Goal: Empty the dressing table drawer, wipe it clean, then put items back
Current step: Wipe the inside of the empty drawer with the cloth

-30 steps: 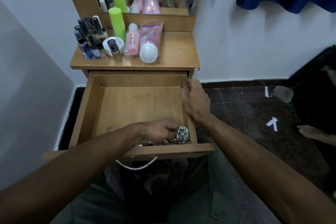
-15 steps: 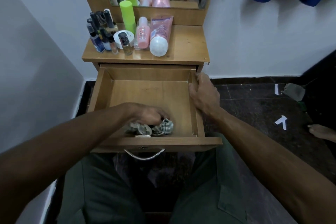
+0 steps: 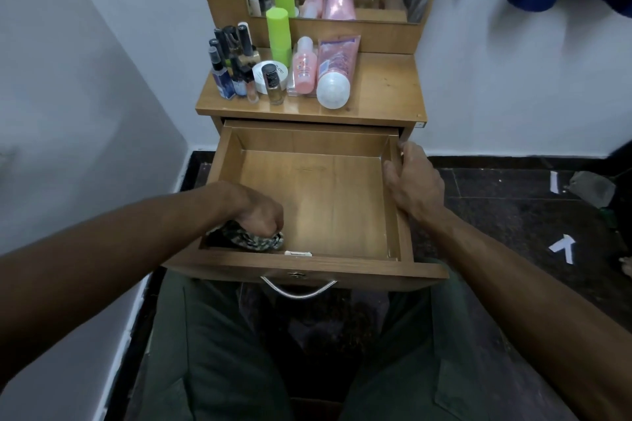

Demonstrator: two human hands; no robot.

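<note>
1. Left hand [image 3: 261, 215] bunched around patterned cloth [image 3: 253, 238], front-left corner of drawer [image 3: 393, 202] floor.
2. Right hand [image 3: 415, 181] curled over right drawer wall, steadying.
3. Risk: far corners skipped.
4. Risk: pulled-out drawer jolted, toppling bottles [image 3: 273, 65] on the tabletop above.

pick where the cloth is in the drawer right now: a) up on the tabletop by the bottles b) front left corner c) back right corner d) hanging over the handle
b, the left hand grips the patterned cloth against the drawer floor in the front left corner of the drawer, while the right hand holds the drawer's right wall.
</note>
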